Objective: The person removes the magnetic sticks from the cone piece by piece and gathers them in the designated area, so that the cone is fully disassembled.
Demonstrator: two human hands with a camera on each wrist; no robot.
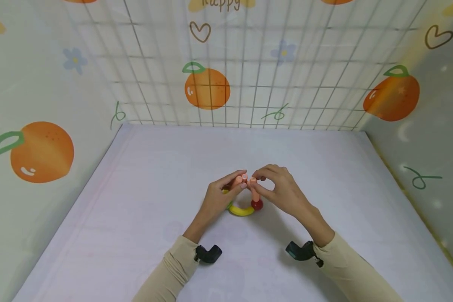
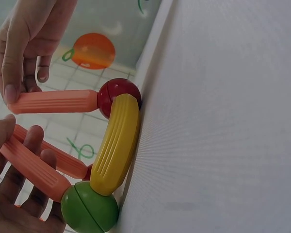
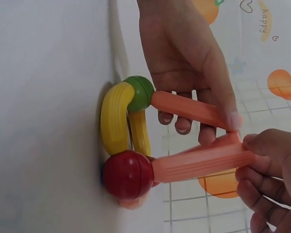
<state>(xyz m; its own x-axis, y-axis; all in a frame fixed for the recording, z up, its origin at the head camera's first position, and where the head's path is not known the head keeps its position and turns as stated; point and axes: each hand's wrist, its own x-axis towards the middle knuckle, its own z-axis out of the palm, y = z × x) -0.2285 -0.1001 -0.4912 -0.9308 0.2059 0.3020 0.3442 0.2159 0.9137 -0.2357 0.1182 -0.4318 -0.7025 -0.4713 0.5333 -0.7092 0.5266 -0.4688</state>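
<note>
A small frame of toy building rods and balls stands on the table. Its base has curved yellow rods (image 1: 241, 211) joined by a green ball (image 2: 89, 206) and a red ball (image 3: 128, 174). Straight salmon-coloured ribbed rods rise from the balls and lean inward. My left hand (image 1: 219, 193) holds the top of the salmon rod above the green ball (image 3: 189, 109), another salmon rod's end close beside it. My right hand (image 1: 287, 191) pinches the top of the salmon rod above the red ball (image 2: 58, 102) between thumb and finger. The rod tops are close together between both hands.
A pale cloth covers the table (image 1: 154, 176). Behind it rises a wire grid (image 1: 249, 96) under a sheet printed with oranges, and printed side sheets (image 1: 34, 105) flank the table. A black wrist camera (image 1: 208, 254) sits at each sleeve.
</note>
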